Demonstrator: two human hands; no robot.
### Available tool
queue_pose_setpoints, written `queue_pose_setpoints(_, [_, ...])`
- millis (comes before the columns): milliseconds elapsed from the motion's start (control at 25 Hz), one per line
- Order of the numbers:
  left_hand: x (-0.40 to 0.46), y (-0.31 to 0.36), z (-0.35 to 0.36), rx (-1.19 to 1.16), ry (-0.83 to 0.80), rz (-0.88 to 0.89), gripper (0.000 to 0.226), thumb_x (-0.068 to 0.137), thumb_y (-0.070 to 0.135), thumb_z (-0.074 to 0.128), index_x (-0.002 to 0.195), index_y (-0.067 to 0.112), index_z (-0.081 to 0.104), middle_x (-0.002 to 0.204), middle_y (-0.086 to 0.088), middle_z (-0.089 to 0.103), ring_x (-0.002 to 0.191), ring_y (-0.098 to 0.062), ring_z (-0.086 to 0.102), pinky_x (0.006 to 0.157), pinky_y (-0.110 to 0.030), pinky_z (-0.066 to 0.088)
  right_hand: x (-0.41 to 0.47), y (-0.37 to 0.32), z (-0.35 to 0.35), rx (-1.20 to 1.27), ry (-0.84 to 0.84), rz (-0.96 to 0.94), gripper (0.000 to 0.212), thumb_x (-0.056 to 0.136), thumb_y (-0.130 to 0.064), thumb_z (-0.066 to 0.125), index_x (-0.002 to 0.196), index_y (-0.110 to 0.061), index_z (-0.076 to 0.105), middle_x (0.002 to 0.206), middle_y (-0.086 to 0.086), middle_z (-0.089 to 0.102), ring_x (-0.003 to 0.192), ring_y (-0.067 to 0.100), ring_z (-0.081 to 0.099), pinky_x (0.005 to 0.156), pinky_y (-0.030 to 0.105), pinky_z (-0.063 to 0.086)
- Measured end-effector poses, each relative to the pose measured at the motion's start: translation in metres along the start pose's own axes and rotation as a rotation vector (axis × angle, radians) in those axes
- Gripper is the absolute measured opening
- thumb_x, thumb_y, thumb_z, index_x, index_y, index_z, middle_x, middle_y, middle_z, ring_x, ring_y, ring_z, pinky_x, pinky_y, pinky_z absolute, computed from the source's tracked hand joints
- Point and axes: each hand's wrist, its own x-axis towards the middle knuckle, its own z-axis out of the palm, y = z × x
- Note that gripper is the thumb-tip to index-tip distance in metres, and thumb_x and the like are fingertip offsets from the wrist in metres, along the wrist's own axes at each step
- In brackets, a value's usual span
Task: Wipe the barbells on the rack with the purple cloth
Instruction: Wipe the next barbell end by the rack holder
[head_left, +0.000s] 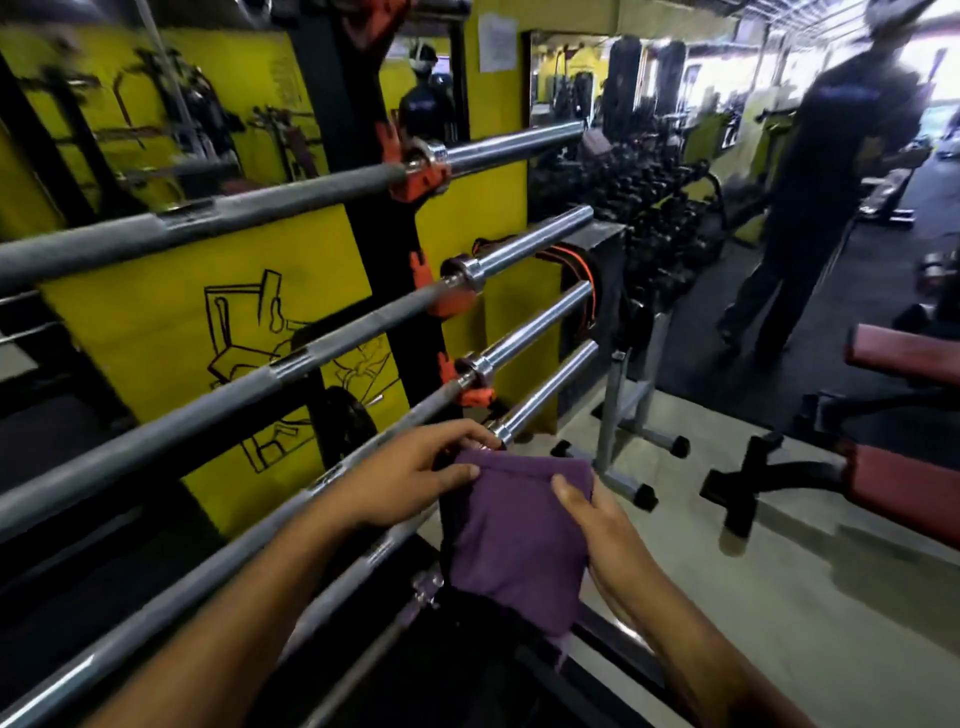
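Low at the rack's (363, 156) near end, against the bottom barbells (545, 387): purple cloth (511, 540) folded, held between both hands. Left hand (410, 480) pinching the top hem, thumb above, fingers curled against a bar collar. Right hand (597, 525) gripping the right edge, thumb on top. Best wrapped round one bar, squeezed firmly, drawn along sleeve and shaft.

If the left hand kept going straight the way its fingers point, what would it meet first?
Probably the collar and chrome sleeve of the lowest barbell. The left hand points up and right, with its fingertips already at that collar, and its thumb rests on the purple cloth. Depth is hard to judge.
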Motion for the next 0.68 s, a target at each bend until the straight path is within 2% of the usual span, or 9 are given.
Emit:
queue_pose_setpoints(80, [0.036,0.001,-0.021,0.196,0.003,0.031,0.025,0.1,0.025,0.059,0.122,0.036,0.062,0.114,0.018,0.064,0.105,0.002,0.058,0.088,-0.023,0.048,0.029,-0.014,0.007,0.024,0.05,0.002,0.03,0.097,-0.043,0.058,0.124,-0.029,0.062,0.115,-0.003,0.075,0.102,0.012,0.072,0.085,0.028,0.058])
queue_pose_setpoints(160, [0.075,0.005,-0.043,0.313,0.038,0.098,0.024,0.099,0.024,0.06,0.122,0.031,0.063,0.115,0.017,0.064,0.104,0.003,0.056,0.085,-0.019,0.045,0.063,-0.038,0.006,-0.021,0.093,-0.06,0.036,0.095,-0.054,0.057,0.126,-0.035,0.061,0.117,-0.007,0.073,0.105,0.011,0.071,0.091,0.033,0.058])
queue_pose_setpoints(240, [0.113,0.009,-0.067,0.4,0.044,0.168,0.02,0.098,0.023,0.061,0.118,0.027,0.064,0.111,0.014,0.065,0.103,-0.001,0.058,0.085,-0.026,0.048,0.096,-0.071,-0.002,-0.079,0.067,-0.182,0.031,0.096,-0.051,0.056,0.122,-0.035,0.063,0.113,-0.008,0.073,0.105,0.012,0.071,0.092,0.036,0.059])
queue_pose_setpoints(360, [0.166,0.009,-0.1,0.512,0.095,0.188,0.015,0.097,0.023,0.063,0.111,0.028,0.064,0.108,0.012,0.066,0.101,-0.006,0.059,0.087,-0.037,0.051,0.134,-0.11,-0.014,-0.246,-0.017,-0.357,0.022,0.101,-0.042,0.052,0.117,-0.03,0.062,0.107,-0.011,0.072,0.101,0.007,0.07,0.08,0.023,0.059])
queue_pose_setpoints(440, [0.196,0.009,-0.118,0.525,0.115,0.158,0.016,0.096,0.023,0.065,0.109,0.033,0.062,0.107,0.013,0.067,0.101,-0.006,0.061,0.085,-0.04,0.052,0.162,-0.124,-0.02,-0.254,-0.025,-0.431,0.023,0.102,-0.04,0.051,0.118,-0.028,0.063,0.107,-0.011,0.072,0.099,0.003,0.069,0.078,0.019,0.056])
queue_pose_setpoints(520, [0.228,0.015,-0.133,0.617,0.089,0.187,0.02,0.095,0.026,0.066,0.113,0.035,0.061,0.111,0.013,0.066,0.101,-0.007,0.062,0.083,-0.04,0.054,0.193,-0.139,-0.028,-0.107,0.01,-0.452,0.023,0.103,-0.037,0.052,0.116,-0.024,0.066,0.103,-0.01,0.075,0.096,0.005,0.071,0.076,0.021,0.057])
queue_pose_setpoints(600, [0.259,0.028,-0.151,0.795,0.05,0.264,0.025,0.097,0.031,0.063,0.122,0.033,0.061,0.12,0.012,0.061,0.1,-0.006,0.06,0.083,-0.031,0.052,0.235,-0.157,-0.04,0.089,0.086,-0.416,0.02,0.103,-0.031,0.054,0.107,-0.019,0.07,0.087,-0.01,0.077,0.08,0.002,0.072,0.065,0.016,0.054])
queue_pose_setpoints(680, [0.285,0.043,-0.176,1.006,0.073,0.354,0.033,0.098,0.035,0.059,0.131,0.032,0.058,0.134,0.008,0.054,0.109,-0.009,0.057,0.086,-0.027,0.047,0.275,-0.177,-0.053,0.234,0.16,-0.388,0.018,0.102,-0.026,0.057,0.096,-0.016,0.071,0.073,-0.008,0.075,0.066,0.003,0.07,0.059,0.017,0.052])
